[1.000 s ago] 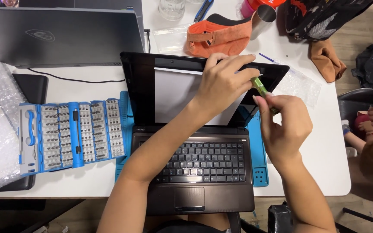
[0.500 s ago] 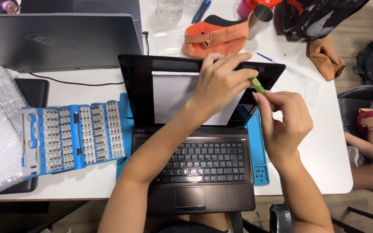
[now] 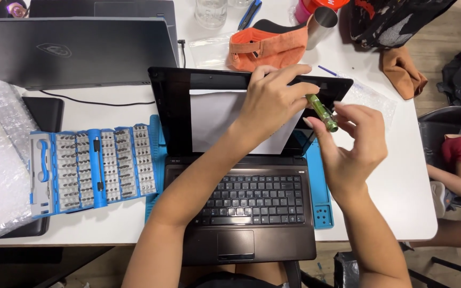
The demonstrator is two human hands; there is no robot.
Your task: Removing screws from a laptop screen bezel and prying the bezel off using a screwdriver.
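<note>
over the laptop [image 3: 241,213], right hand [image 3: 354,146] pinches green screwdriver [image 3: 322,112]

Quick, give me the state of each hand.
Left hand: fingers spread on the laptop screen, holding nothing.
Right hand: closed on the green screwdriver.

Left hand [image 3: 273,101] on laptop lid [image 3: 177,106]; right hand [image 3: 356,144] pinching green screwdriver [image 3: 322,112].
</note>
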